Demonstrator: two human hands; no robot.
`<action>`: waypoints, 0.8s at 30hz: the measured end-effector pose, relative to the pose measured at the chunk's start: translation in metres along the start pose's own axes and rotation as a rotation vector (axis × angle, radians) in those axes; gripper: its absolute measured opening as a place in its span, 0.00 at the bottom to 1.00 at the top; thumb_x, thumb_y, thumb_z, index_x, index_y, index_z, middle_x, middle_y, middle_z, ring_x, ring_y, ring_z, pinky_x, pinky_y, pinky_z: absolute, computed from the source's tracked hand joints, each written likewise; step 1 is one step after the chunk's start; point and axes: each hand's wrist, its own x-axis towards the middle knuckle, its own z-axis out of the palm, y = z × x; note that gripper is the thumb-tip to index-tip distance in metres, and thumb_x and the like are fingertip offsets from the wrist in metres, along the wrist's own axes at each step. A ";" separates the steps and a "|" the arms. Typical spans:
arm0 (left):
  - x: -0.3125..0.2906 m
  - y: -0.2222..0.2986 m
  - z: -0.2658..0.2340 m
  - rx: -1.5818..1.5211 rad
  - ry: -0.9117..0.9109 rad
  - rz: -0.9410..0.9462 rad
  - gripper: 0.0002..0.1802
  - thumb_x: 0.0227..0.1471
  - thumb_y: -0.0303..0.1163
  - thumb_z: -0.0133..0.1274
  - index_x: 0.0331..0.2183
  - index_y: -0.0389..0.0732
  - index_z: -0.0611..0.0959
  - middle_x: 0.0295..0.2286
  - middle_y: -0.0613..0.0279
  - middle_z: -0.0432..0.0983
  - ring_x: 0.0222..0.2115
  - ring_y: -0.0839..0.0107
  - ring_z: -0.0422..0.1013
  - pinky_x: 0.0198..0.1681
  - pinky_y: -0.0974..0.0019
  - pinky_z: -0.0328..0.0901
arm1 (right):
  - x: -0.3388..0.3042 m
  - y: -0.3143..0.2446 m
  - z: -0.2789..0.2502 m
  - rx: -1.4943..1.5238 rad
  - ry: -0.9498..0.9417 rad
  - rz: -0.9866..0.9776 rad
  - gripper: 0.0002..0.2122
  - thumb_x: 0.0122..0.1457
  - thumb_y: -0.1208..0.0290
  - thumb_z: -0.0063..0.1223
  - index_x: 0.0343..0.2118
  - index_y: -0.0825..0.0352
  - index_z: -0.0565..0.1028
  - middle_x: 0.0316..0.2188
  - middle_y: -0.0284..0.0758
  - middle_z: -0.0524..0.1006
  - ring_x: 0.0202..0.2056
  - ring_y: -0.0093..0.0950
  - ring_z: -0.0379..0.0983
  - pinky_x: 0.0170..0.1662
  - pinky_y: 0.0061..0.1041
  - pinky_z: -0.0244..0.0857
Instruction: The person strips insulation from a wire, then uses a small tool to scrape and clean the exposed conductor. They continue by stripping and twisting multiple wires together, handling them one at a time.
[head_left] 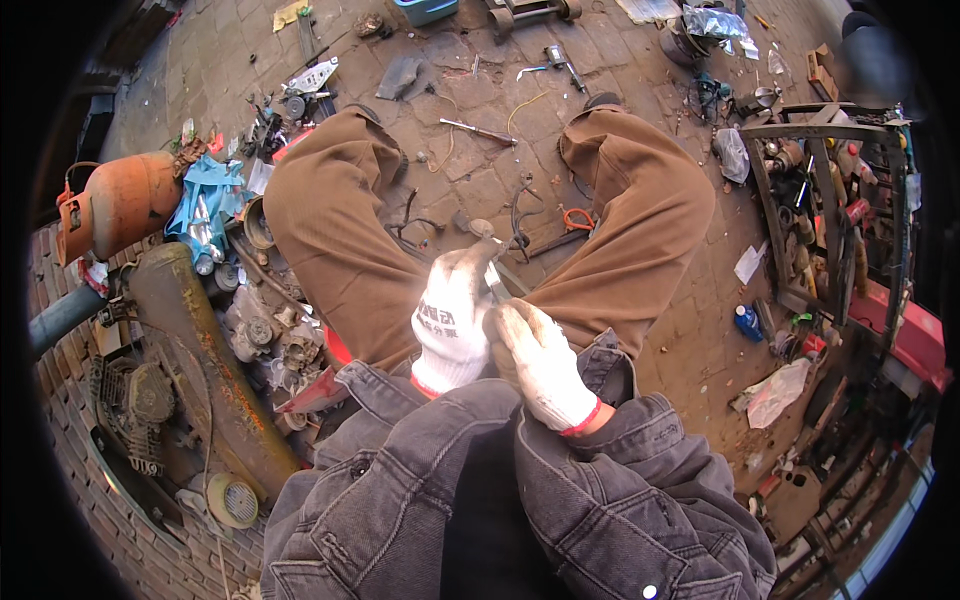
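Both my hands wear white work gloves and meet in front of my chest, between my knees in brown trousers. My left hand (452, 318) is closed around a small grey metal part (494, 283) that sticks up between the gloves. My right hand (543, 362) presses against the same part from the right, fingers curled; how much of it that hand grips is hidden. Below the hands on the paving lie black cables (522, 205) and an orange-handled tool (577, 219).
An orange gas cylinder (125, 200) and a rusty tank (200, 350) with engine parts lie at my left. A metal rack (830, 210) of tools stands at right, by a red machine (905, 335). Loose tools, a screwdriver (480, 131), rags and scraps litter the brick paving.
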 end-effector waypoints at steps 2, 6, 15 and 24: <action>0.001 0.000 -0.001 -0.041 -0.029 -0.046 0.28 0.43 0.20 0.54 0.51 0.40 0.80 0.42 0.53 0.77 0.42 0.56 0.74 0.47 0.59 0.70 | 0.007 -0.006 -0.003 0.044 -0.061 0.070 0.19 0.69 0.61 0.51 0.54 0.72 0.71 0.40 0.29 0.75 0.38 0.18 0.68 0.41 0.17 0.64; 0.002 0.003 -0.009 -0.182 -0.077 -0.097 0.32 0.44 0.15 0.48 0.55 0.35 0.76 0.48 0.52 0.73 0.46 0.61 0.75 0.50 0.65 0.68 | 0.017 -0.010 -0.013 0.051 -0.128 -0.004 0.16 0.70 0.63 0.49 0.51 0.71 0.72 0.33 0.26 0.73 0.28 0.13 0.61 0.30 0.15 0.58; 0.003 0.010 0.004 -1.210 0.118 -0.617 0.23 0.68 0.51 0.44 0.40 0.38 0.76 0.25 0.64 0.68 0.26 0.73 0.66 0.35 0.64 0.67 | 0.020 -0.003 -0.005 -0.335 -0.169 -0.286 0.16 0.69 0.66 0.48 0.51 0.75 0.74 0.41 0.41 0.80 0.43 0.29 0.76 0.48 0.29 0.68; -0.005 -0.006 0.016 -1.311 0.258 -0.518 0.20 0.68 0.47 0.47 0.37 0.38 0.76 0.27 0.64 0.68 0.25 0.74 0.64 0.30 0.66 0.64 | 0.019 0.003 0.019 -0.376 0.055 -0.494 0.16 0.66 0.64 0.50 0.48 0.73 0.76 0.42 0.51 0.80 0.45 0.46 0.78 0.47 0.36 0.70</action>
